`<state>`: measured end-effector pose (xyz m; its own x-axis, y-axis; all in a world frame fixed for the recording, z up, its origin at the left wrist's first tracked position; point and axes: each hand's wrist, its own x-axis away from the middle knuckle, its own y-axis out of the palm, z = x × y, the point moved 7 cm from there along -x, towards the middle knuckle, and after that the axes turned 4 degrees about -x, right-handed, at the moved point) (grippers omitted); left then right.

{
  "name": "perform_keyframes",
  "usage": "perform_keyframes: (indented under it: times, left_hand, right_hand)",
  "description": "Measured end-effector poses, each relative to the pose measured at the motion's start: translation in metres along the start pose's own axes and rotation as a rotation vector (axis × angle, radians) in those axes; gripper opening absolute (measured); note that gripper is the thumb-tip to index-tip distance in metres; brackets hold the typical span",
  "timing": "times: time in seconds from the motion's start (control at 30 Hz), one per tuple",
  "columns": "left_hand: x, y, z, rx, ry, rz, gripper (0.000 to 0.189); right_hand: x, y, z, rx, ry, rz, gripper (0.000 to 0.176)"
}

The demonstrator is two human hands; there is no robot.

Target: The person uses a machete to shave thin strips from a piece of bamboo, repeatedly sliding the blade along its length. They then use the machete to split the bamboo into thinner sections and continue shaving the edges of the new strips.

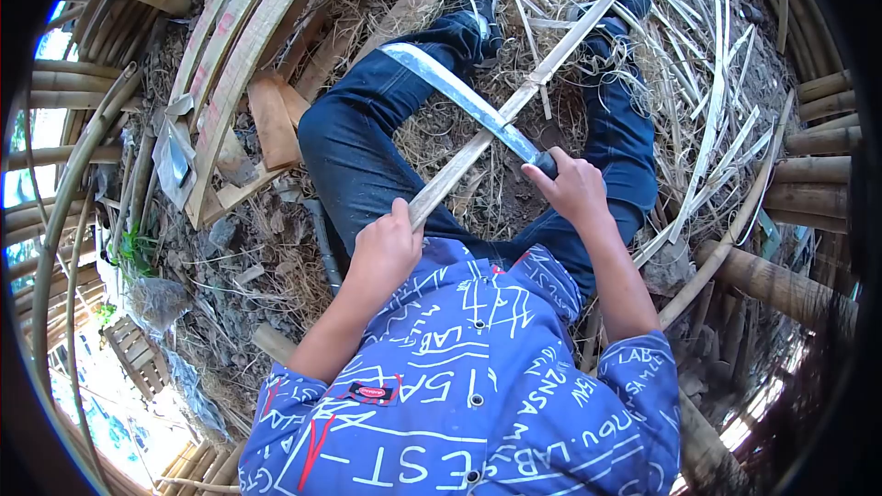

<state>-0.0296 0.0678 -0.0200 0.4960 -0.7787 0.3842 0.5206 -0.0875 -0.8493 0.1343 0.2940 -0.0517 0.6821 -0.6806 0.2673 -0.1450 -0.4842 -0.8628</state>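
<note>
My left hand (384, 248) is closed round the near end of a long, flat bamboo strip (456, 165). The strip slants up and away to the right, between my legs, its far end near my foot. In my right hand (573, 187) is the dark handle of a machete (450, 84). Its long blade points up and to the left and lies across the strip about midway along, the two crossing in front of me. Most of the handle is hidden inside my fist.
Wooden planks (241, 46) lean at the upper left, near a wood block (276, 119). Thin bamboo slivers (712, 129) and shavings litter the ground on the right. Thick bamboo poles (772, 285) stand at the right edge. A plastic scrap (173, 161) lies at left.
</note>
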Motion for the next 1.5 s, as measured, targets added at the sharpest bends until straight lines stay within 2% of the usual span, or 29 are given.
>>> perform_keyframes:
  times: [0.1, 0.23, 0.3, 0.37, 0.43, 0.5, 0.6, 0.73, 0.83, 0.9, 1.03, 1.1, 1.17, 1.23, 1.27, 1.3, 1.5]
  left_hand:
    - [-0.005, -0.001, 0.000, 0.007, -0.011, 0.001, 0.027]
    - [-0.015, -0.005, -0.003, -0.030, -0.034, 0.013, 0.026]
    - [-0.012, -0.007, -0.003, -0.017, -0.020, 0.005, 0.026]
    - [-0.006, -0.008, -0.005, -0.009, -0.010, -0.005, 0.026]
    - [-0.001, -0.008, -0.004, 0.011, 0.009, 0.018, 0.026]
    - [-0.006, -0.006, -0.001, 0.029, 0.002, 0.017, 0.026]
    - [-0.012, -0.008, 0.000, 0.054, 0.006, 0.013, 0.025]
    - [-0.010, -0.006, -0.002, 0.019, -0.007, 0.013, 0.024]
    - [-0.003, -0.008, -0.007, -0.004, -0.015, -0.002, 0.024]
    - [-0.002, -0.006, -0.006, 0.007, -0.002, -0.006, 0.024]
    - [-0.013, -0.017, -0.005, -0.006, 0.012, 0.031, 0.024]
    - [-0.014, -0.017, -0.004, -0.004, 0.015, 0.020, 0.024]
    - [-0.011, -0.011, -0.006, -0.025, 0.008, -0.004, 0.024]
    - [-0.004, -0.011, -0.009, -0.022, 0.025, 0.011, 0.024]
    - [-0.001, -0.012, -0.009, -0.011, 0.040, 0.034, 0.024]
    - [-0.001, -0.010, -0.009, -0.008, 0.035, 0.036, 0.024]
    - [-0.015, -0.014, -0.007, -0.024, 0.024, 0.037, 0.024]
  right_hand:
    - [0.014, 0.010, -0.011, -0.056, -0.041, 0.041, 0.057]
    - [0.037, 0.030, -0.032, -0.113, -0.146, -0.033, 0.058]
    - [0.037, 0.025, -0.032, -0.097, -0.141, -0.063, 0.059]
    - [0.022, 0.016, -0.010, -0.054, -0.114, 0.004, 0.059]
    - [-0.005, 0.004, 0.031, -0.095, 0.064, -0.051, 0.060]
    - [-0.017, -0.007, 0.034, 0.032, -0.005, -0.019, 0.061]
    - [-0.009, -0.010, 0.018, 0.009, -0.042, 0.044, 0.060]
    - [0.013, 0.011, 0.000, 0.036, -0.145, -0.060, 0.061]
    - [0.010, 0.011, 0.007, 0.066, -0.149, -0.016, 0.061]
    - [-0.011, 0.001, 0.033, 0.007, 0.011, 0.043, 0.061]
    - [-0.010, 0.001, 0.023, -0.031, -0.002, 0.042, 0.062]
    - [0.001, -0.001, 0.003, -0.027, -0.088, 0.010, 0.062]
    - [0.006, -0.005, -0.006, 0.077, -0.122, -0.059, 0.062]
    - [-0.004, -0.004, 0.018, 0.054, -0.080, 0.044, 0.061]
    - [-0.012, -0.010, 0.035, 0.049, -0.001, 0.039, 0.061]
    - [-0.017, -0.010, 0.041, 0.089, -0.012, 0.008, 0.061]
    - [-0.014, -0.011, 0.021, 0.070, -0.019, 0.049, 0.064]
